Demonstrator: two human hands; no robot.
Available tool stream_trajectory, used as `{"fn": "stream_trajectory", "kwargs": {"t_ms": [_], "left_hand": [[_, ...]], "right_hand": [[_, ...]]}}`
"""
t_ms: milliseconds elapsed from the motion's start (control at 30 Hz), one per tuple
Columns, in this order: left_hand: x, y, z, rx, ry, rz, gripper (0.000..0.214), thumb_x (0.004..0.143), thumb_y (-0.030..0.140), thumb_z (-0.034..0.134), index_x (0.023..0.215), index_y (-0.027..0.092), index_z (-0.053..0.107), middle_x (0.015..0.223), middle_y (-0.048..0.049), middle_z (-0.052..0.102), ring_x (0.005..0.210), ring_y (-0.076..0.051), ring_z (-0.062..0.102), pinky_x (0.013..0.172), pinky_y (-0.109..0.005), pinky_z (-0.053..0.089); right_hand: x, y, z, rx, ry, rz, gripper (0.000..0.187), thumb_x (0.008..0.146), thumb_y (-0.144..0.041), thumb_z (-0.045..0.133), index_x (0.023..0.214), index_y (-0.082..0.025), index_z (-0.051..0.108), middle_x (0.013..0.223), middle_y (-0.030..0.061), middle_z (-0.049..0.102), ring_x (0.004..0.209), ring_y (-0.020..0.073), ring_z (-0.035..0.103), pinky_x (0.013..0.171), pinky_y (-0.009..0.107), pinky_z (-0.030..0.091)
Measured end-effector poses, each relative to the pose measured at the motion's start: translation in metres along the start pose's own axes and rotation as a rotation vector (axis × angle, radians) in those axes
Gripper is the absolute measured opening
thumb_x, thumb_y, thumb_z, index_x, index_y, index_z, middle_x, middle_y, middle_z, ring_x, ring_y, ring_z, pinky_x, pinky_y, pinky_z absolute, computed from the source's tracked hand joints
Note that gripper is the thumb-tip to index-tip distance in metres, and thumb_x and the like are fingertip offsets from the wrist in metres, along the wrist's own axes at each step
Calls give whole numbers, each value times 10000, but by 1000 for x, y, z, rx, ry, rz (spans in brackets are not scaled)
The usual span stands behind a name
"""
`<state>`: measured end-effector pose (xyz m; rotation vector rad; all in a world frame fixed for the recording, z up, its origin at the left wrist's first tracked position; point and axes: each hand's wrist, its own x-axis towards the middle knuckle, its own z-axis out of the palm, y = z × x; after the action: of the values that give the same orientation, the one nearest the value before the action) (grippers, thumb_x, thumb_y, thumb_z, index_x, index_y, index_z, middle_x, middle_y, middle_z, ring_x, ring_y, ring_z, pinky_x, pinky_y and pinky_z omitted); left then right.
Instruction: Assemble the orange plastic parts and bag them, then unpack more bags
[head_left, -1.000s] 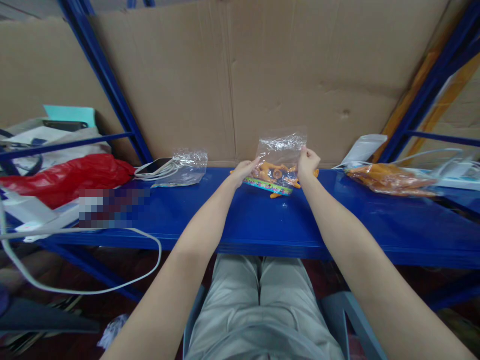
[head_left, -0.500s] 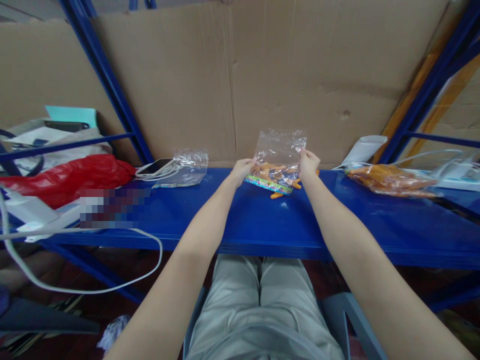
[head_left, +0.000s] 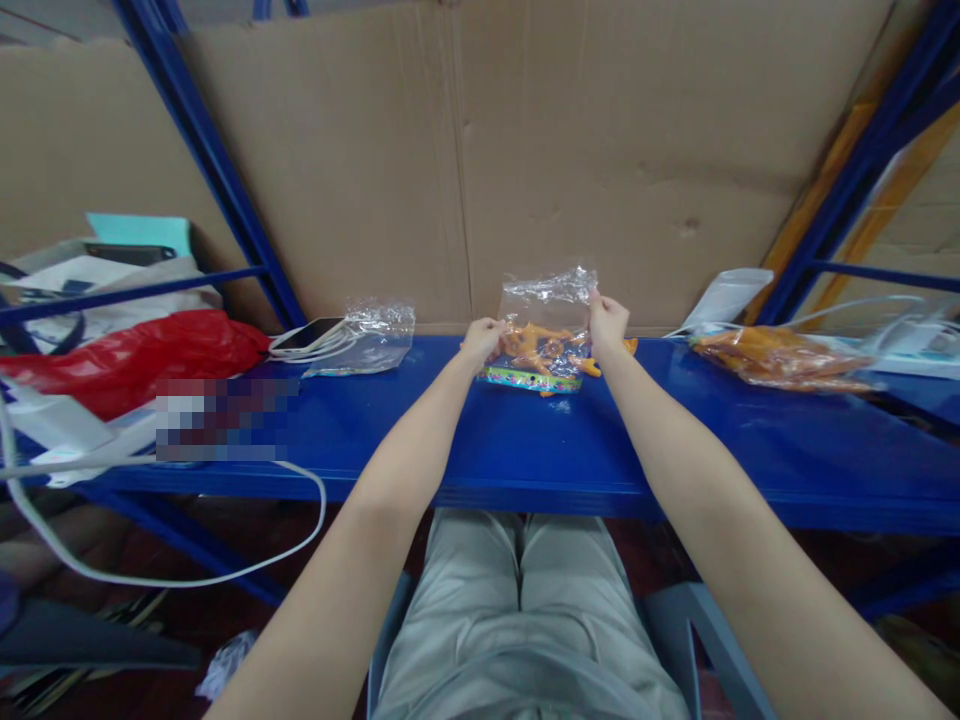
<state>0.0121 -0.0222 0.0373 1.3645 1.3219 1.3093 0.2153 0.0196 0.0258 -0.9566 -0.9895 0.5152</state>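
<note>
A clear plastic bag (head_left: 551, 300) is stretched between my two hands above the blue shelf. My left hand (head_left: 482, 340) pinches its left edge, and my right hand (head_left: 608, 322) grips the right edge higher up. Along the bag's lower end runs a colourful printed strip (head_left: 529, 379). Orange plastic pieces (head_left: 536, 345) show through or behind the film; I cannot tell whether they lie inside it or beneath it. One orange piece sticks out beside my right wrist.
Left of my hands lies another clear bag (head_left: 367, 340) beside a phone (head_left: 315, 335) with a white cable. A red plastic bag (head_left: 142, 355) sits farther left. On the right rests a bag of orange pieces (head_left: 780, 360). Cardboard (head_left: 375, 180) stands behind the blue shelf (head_left: 540, 460).
The bag has shifted slightly left and its top edge has crumpled. The printed strip now lies more level. Both hands have moved a little left, still holding the bag.
</note>
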Motion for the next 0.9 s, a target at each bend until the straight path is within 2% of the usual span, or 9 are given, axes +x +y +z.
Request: {"fn": "stream_trajectory", "kwargs": {"t_ms": [133, 300, 500, 633, 767, 900], "left_hand": [[4, 1, -2, -47, 94, -5, 196, 915, 178, 514, 724, 189, 471, 557, 52, 526, 384, -62, 413, 428, -176, 235], [5, 2, -5, -101, 191, -68, 171, 931, 153, 452, 768, 205, 439, 619, 65, 518, 389, -59, 405, 431, -180, 268], [8, -1, -11, -152, 291, -81, 222, 908, 162, 525, 716, 204, 421, 564, 90, 420, 380, -43, 329, 411, -167, 240], [14, -3, -16, -178, 317, -131, 242, 904, 192, 568, 697, 198, 443, 510, 98, 357, 378, -37, 282, 392, -159, 220], [22, -7, -18, -245, 311, -143, 317, 895, 295, 614, 652, 196, 437, 476, 103, 298, 379, -41, 267, 388, -170, 212], [30, -13, -19, -376, 380, -83, 364, 826, 281, 696, 602, 189, 425, 484, 102, 321, 394, -40, 280, 405, -178, 226]], "right_hand": [[-6, -5, 7, -3, -89, 90, 472, 824, -645, 575, 679, -197, 598, 450, -47, 406, 414, 119, 382, 404, 268, 326], [-25, -14, 20, -87, -212, 178, 407, 816, -543, 650, 605, -207, 558, 462, -38, 448, 398, 105, 373, 408, 271, 348], [-34, -14, 28, -77, -243, 113, 398, 778, -542, 685, 609, -220, 522, 396, -94, 332, 349, 80, 276, 362, 241, 246], [-28, -7, 28, -56, -237, 20, 427, 730, -553, 713, 571, -205, 523, 416, -93, 325, 391, 70, 284, 390, 232, 243], [-26, -6, 25, -83, -266, -12, 410, 734, -527, 709, 574, -183, 555, 469, -72, 404, 468, 76, 355, 461, 227, 295], [-29, -14, 22, -124, -301, -4, 336, 755, -438, 712, 599, -160, 605, 547, -47, 517, 532, 79, 417, 526, 220, 330]]}}
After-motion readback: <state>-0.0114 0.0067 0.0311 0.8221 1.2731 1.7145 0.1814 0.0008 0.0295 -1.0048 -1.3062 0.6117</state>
